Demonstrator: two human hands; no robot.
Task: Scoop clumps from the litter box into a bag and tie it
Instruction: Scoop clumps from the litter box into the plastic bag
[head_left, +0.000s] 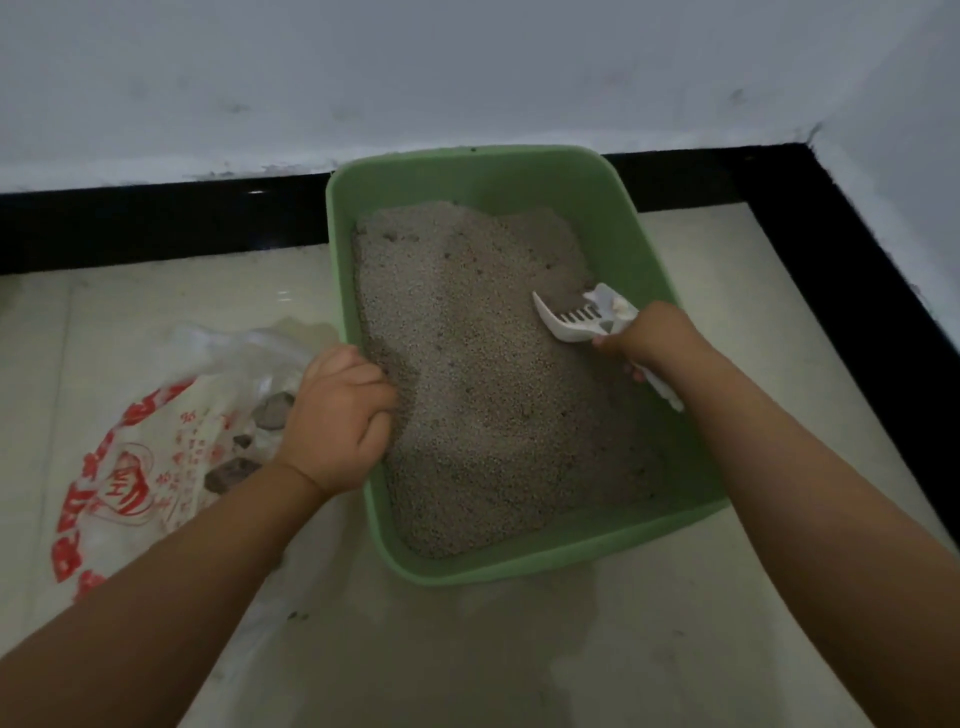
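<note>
Near edge: both forearms reach in from the bottom of view over pale floor tile.

Left hand (340, 415) sits on the box's left rim, fingers curled over the edge and gripping it. I read that as steadying the box (524, 569). Green plastic tub, probably stiff but able to slide on tile; loaded with litter it should be heavy enough to stay put with one hand on the rim.

Bag (156, 452) lies on the floor just left of the box, mouth open toward it, dark clumps already inside. Thin printed plastic, limp and slippery; I'd take it by the loose upper edges for tying, not by the body.

Right hand (652, 338) is clamped round the handle of the scoop (571, 317), over the right side of the box. Scoop is white slotted plastic, light and rigid; blade tip rests in the litter (467, 374).

Litter is loose and granular and will sift through the slots. Clumps may crumble, so lift gently.

Far: black skirting, grey wall.
</note>
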